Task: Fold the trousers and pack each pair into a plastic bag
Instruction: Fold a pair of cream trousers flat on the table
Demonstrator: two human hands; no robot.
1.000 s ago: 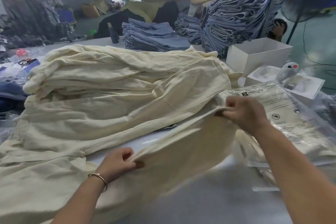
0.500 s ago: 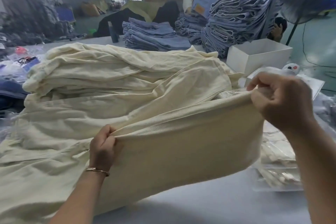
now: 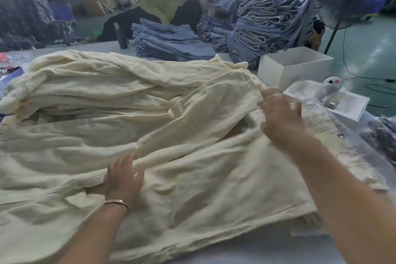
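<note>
Cream trousers spread at desk's near edge, atop heap. Left hand flat on cloth, fingers extended; right hand blurred, fingers spread, at far fold. Fabric soft, limp, light; best taken at hem and waistband. Plastic bag toward right edge.

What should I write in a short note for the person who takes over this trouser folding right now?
Left hand: fingers straight, pressing flat on the cream trousers at the fold line.
Right hand: fingers spread and blurred, over the far right edge of the same pair; it holds nothing that I can see.
This pair lies in front of the pile of cream trousers, with one layer folded over.
The plastic bags lie to the right, partly under the cloth.
Done: a first fold, it seems.
Left: finish the folding, slide the pair into a bag, then go on with the pile.
</note>
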